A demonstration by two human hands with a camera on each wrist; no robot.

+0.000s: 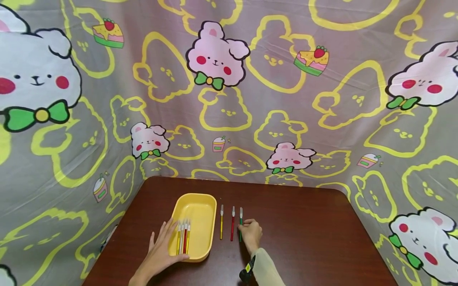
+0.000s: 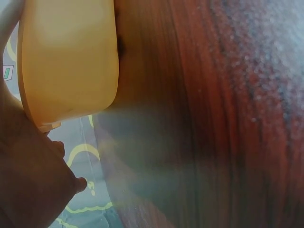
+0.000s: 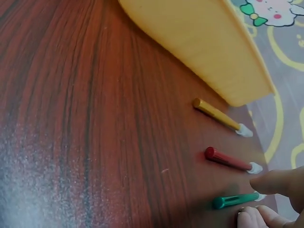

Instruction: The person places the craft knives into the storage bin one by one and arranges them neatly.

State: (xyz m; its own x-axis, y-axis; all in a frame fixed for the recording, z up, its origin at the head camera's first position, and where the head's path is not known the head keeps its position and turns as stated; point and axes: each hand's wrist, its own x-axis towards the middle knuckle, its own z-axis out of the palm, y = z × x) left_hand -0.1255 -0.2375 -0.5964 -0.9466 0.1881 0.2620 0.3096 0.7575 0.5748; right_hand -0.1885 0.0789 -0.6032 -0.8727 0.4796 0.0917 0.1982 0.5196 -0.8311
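Observation:
A yellow tray (image 1: 214,222) stands at the table's left, with several capped craft knives (image 1: 184,238) side by side in it. My left hand (image 1: 161,250) rests at its front left corner, fingers stretched along the left side and thumb across the front rim. To the tray's right, yellow (image 1: 221,228), red (image 1: 233,226) and green craft knives lie in a row, pale caps pointing away. My right hand (image 1: 252,234) pinches the green craft knife (image 3: 232,200) near its cap, thumb and finger on either side. The tray's wall fills much of the left wrist view.
The dark brown wooden table (image 1: 307,230) extends to the right of the row. A grey curtain (image 1: 229,107) printed with rabbits and yellow outlines hangs behind the table and along both sides. A black wrist camera (image 1: 247,273) sits on the right sleeve (image 1: 266,268).

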